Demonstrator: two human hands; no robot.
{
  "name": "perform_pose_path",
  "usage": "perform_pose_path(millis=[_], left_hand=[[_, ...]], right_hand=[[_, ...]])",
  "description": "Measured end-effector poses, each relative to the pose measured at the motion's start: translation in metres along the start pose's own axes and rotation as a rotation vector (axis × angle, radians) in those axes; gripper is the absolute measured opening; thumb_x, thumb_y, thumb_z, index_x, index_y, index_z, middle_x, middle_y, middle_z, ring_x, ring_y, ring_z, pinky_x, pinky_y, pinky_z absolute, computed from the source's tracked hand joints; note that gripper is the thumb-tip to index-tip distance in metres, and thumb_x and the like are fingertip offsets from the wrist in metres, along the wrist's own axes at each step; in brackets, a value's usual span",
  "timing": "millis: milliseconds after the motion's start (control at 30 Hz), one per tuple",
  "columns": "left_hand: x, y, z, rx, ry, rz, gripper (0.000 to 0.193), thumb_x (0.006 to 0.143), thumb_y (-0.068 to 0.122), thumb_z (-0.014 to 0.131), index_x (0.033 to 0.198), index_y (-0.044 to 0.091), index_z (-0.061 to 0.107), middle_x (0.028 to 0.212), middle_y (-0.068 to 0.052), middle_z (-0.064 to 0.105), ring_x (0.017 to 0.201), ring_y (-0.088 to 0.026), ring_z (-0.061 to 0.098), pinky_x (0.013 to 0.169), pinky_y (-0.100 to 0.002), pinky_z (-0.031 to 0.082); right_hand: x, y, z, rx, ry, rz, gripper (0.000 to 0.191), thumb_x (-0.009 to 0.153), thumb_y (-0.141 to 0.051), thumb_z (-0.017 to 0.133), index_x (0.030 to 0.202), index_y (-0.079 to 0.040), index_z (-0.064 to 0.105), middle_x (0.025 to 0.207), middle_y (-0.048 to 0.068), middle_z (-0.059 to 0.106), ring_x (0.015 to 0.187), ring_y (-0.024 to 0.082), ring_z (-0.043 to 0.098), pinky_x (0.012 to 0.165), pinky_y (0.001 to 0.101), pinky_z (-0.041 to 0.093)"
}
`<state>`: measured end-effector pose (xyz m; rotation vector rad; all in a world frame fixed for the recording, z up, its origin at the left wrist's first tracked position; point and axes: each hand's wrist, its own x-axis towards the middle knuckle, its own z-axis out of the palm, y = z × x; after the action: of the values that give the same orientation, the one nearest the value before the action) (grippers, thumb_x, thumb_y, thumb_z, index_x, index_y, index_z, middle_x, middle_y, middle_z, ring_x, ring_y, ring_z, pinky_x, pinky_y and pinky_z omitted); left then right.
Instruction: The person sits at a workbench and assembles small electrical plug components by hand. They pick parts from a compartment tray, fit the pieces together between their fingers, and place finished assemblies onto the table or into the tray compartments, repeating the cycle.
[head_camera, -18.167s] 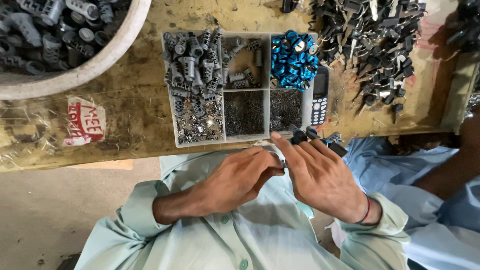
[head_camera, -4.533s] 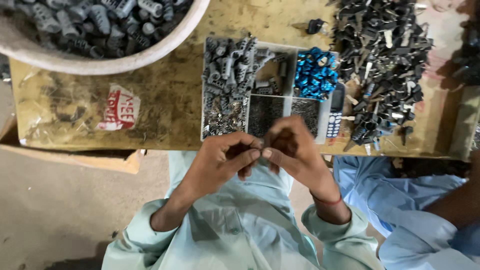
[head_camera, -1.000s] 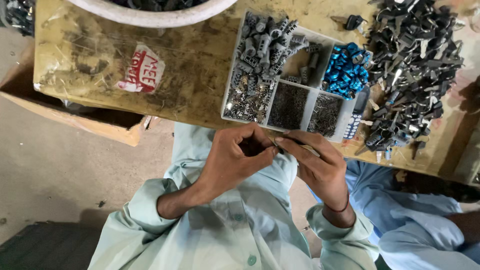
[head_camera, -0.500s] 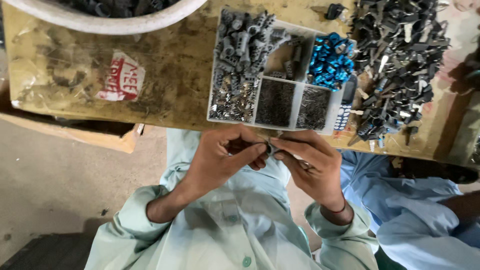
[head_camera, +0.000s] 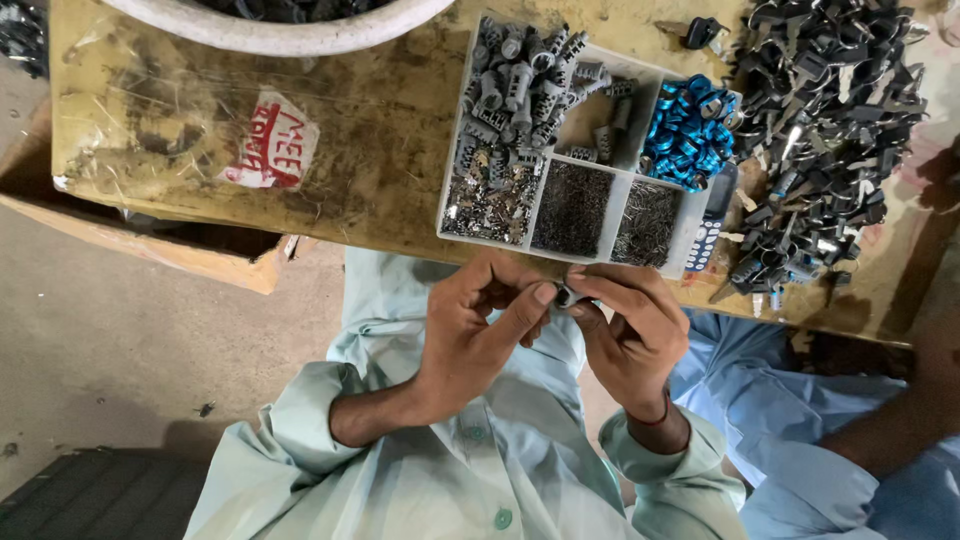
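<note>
My left hand (head_camera: 480, 330) and my right hand (head_camera: 630, 335) meet over my lap, just below the table's near edge. Both pinch one small grey metal part (head_camera: 563, 296) between thumbs and fingertips; most of it is hidden by the fingers. Right above the hands lies a white compartment tray (head_camera: 690, 235) holding grey metal cylinders (head_camera: 520, 90), blue parts (head_camera: 688, 140) and several heaps of tiny dark pins (head_camera: 583, 205).
A heap of dark metal keys (head_camera: 830, 120) covers the table's right side. A small phone with a keypad (head_camera: 708, 232) lies beside the tray. A white basin (head_camera: 270, 25) stands at the far left. Another person's blue sleeve (head_camera: 800, 420) is at my right.
The view has shifted slightly. My hands stay together on the small part, fingers adjusting their pinch on it.
</note>
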<state>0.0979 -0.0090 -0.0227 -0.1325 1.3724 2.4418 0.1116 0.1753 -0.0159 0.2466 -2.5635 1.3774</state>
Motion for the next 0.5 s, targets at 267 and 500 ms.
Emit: perform_pose_path(millis=[267, 500], left_hand=[[-0.008, -0.006, 0.004, 0.039, 0.035, 0.029, 0.014, 0.104, 0.012, 0.067, 0.105, 0.001, 0.059, 0.085, -0.003, 0.067, 0.071, -0.005, 0.06, 0.062, -0.022, 0.05], [-0.004, 0.007, 0.002, 0.353, -0.017, 0.136, 0.013, 0.1, 0.006, 0.072, 0.105, 0.0, 0.061, 0.089, -0.004, 0.066, 0.076, -0.007, 0.059, 0.066, -0.023, 0.051]], right_hand=[[0.001, -0.003, -0.001, 0.111, -0.032, 0.091, 0.027, 0.086, 0.004, 0.083, 0.109, -0.006, 0.073, 0.111, 0.006, 0.074, 0.061, 0.001, 0.045, 0.053, 0.021, 0.031], [0.001, -0.006, 0.0, 0.009, 0.038, -0.093, 0.027, 0.087, 0.006, 0.083, 0.11, -0.005, 0.072, 0.113, 0.009, 0.072, 0.099, 0.02, 0.073, 0.081, 0.0287, 0.057]])
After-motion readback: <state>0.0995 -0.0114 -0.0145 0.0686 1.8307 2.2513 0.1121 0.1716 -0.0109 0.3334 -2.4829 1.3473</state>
